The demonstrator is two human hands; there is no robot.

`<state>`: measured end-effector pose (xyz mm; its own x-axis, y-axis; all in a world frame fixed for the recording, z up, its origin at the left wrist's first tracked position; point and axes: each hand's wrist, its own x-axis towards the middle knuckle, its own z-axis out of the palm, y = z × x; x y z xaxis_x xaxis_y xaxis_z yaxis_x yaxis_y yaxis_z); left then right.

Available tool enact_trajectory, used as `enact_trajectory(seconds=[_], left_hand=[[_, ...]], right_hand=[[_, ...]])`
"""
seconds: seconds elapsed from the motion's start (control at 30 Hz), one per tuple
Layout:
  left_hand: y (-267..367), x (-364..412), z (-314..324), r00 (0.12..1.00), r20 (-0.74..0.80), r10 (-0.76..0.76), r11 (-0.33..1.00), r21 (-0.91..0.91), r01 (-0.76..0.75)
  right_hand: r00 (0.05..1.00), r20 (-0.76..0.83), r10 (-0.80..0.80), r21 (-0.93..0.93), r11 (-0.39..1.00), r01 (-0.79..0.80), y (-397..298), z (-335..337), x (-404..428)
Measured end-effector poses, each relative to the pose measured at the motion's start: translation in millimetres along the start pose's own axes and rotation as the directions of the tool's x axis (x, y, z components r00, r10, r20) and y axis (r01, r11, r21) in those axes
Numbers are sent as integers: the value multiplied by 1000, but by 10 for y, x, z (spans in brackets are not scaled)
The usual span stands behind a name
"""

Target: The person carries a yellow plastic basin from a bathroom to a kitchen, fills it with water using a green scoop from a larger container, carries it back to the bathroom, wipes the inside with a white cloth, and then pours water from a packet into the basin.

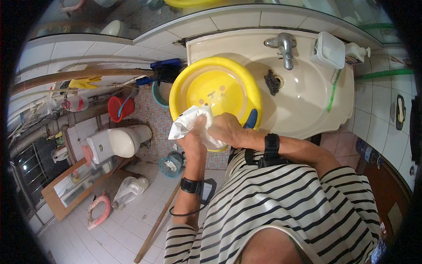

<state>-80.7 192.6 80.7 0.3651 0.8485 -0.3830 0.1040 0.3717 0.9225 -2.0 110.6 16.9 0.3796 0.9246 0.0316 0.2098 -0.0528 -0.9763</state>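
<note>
My left hand (194,138) grips a crumpled white plastic bag (184,122), thumb on top. Curled against the same bag is my right hand (227,129), which seems to grip its right side; the fingertips are hidden. Both hands are over the near rim of a yellow plastic basin (214,89). The basin overlaps the left part of a cream washbasin (310,109). A dark blue piece (251,118) lies at the yellow rim, beside my right wrist.
A chrome faucet (286,49), a white plastic container (328,49), a pump bottle (356,53) and a green-handled brush (333,94) are around the washbasin. Dark scrubber-like material (272,82) sits by the drain. Left are a blue wastebasket (171,165), a bamboo pole (158,224) and a toilet (123,142).
</note>
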Motion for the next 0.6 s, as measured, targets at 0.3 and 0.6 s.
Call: enact_trajectory(seconds=[0.3, 0.6], left_hand=[[54, 55, -21, 989, 69, -134, 985, 122, 125], [-21, 84, -35, 994, 33, -103, 994, 31, 102]], right_hand=[[954, -20, -299, -270, 920, 283, 12, 25, 20], [986, -24, -164, -158, 975, 158, 14, -2, 32]])
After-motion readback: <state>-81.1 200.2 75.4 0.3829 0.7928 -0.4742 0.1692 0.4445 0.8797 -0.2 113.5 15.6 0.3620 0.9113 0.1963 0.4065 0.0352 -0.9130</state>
